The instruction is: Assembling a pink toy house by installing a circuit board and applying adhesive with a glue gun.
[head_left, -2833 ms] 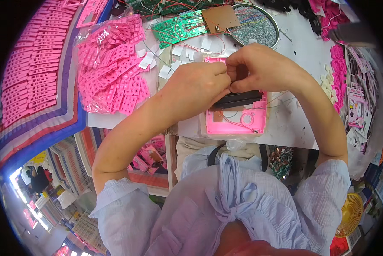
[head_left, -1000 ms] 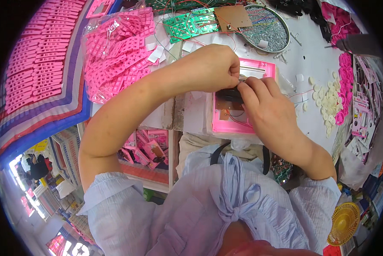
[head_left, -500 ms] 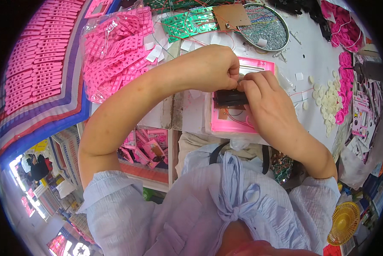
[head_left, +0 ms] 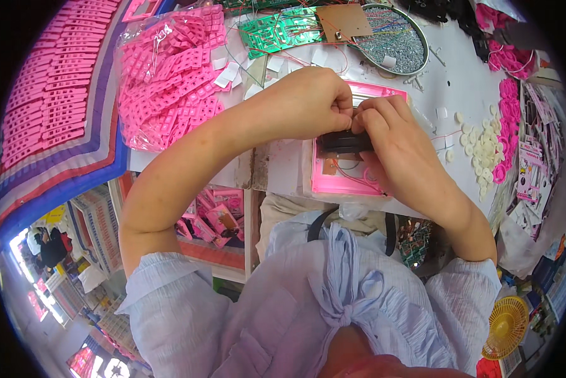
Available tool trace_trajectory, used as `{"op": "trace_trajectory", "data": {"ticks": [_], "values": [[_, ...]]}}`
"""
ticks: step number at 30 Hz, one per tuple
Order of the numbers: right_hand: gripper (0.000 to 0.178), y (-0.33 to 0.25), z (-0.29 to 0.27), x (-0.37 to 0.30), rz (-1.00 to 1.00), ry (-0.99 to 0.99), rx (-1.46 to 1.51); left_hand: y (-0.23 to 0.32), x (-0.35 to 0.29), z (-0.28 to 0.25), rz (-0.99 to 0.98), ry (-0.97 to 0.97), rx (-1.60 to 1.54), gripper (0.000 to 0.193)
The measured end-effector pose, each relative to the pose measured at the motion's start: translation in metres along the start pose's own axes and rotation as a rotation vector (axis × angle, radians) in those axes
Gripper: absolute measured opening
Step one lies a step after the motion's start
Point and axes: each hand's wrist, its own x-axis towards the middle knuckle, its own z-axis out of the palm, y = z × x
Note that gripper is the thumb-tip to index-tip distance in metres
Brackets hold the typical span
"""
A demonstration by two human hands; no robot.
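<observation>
A shallow pink plastic case [head_left: 349,184] lies open in front of me, with red wires and a brown board piece [head_left: 329,166] inside. Over it is a glossy black curved part [head_left: 346,143], whose exact kind I cannot make out. My left hand [head_left: 324,104] is closed in a pinch at the part's upper edge; what its fingertips hold is hidden. My right hand [head_left: 393,142] curls round the right end of the black part, its fingertips pinched close to the left ones. Silvery strips show in the case's far end.
A clear bag of pink keypad-like pieces [head_left: 169,82] stands left, beside rows of pink parts [head_left: 50,88] on striped cloth. Beyond are green circuit boards [head_left: 280,31] and a round tin of screws [head_left: 393,44]. Cream round pieces [head_left: 481,151] lie right. A drawer below holds pink cases [head_left: 217,214].
The black part has tilted slightly, showing a more curved, glossy face. My fingertips have shifted a little and stay close together above it.
</observation>
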Motion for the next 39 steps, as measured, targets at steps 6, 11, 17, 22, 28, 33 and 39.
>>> {"op": "trace_trajectory", "data": {"ticks": [6,11,17,22,28,33,39], "values": [[0.048,0.001,-0.001,-0.002,0.054,0.057,0.112,-0.010,-0.016,0.014,0.202,0.225,0.137,0.017],[0.052,0.001,0.000,-0.002,0.059,0.047,0.110,-0.009,-0.023,0.013,0.159,0.234,0.035,0.015],[0.052,0.004,0.001,-0.003,0.052,0.065,0.126,-0.008,-0.019,0.009,0.142,0.177,-0.040,0.015],[0.051,0.005,0.002,-0.003,0.062,0.058,0.128,-0.009,-0.016,0.009,0.232,0.182,0.018,0.014],[0.050,0.007,0.003,-0.003,0.055,0.053,0.125,-0.013,-0.011,0.004,0.320,0.175,0.179,0.017],[0.048,0.005,0.000,-0.001,0.055,0.014,0.092,-0.002,-0.004,-0.005,0.287,0.082,0.358,0.018],[0.045,0.007,-0.001,-0.001,0.042,0.007,0.065,0.000,-0.003,-0.004,0.277,0.099,0.342,0.018]]}}
